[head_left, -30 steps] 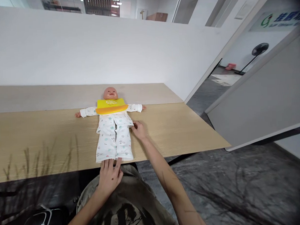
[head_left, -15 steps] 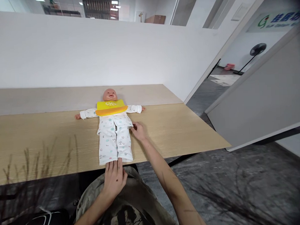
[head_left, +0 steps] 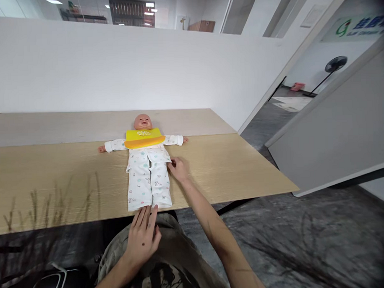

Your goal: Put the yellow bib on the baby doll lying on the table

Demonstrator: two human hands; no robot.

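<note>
Baby doll (head_left: 147, 160) lies face-up on the wooden table (head_left: 54, 178), head toward the wall, arms spread, feet end at the near edge; dressed in white printed trousers (head_left: 149, 181) and a matching top, with a yellow bib (head_left: 144, 138) across the chest.

Right hand (head_left: 178, 169) rests on the table against the doll's hip, fingertips touching the trouser cloth at the waist; whether cloth is pinched between finger and thumb cannot be told. Left hand (head_left: 142, 234) lies flat, fingers extended and close together, tips at the trouser cuffs just at the table edge; nothing gripped.

Judgement on the smoothing in hand: the waist is best held steady with the right hand while the left draws the cuffs evenly toward the edge; both legs should come flat and parallel, without dragging the doll off the table.

Hidden or unclear: the doll's feet do not show beyond the cuffs; the print on the cloth is too small to read; the underside of the right hand's fingers is out of sight; lower edge shows the person's shirt (head_left: 171, 262) and a dark bag with a white cable (head_left: 55, 283), partly cut off.
</note>
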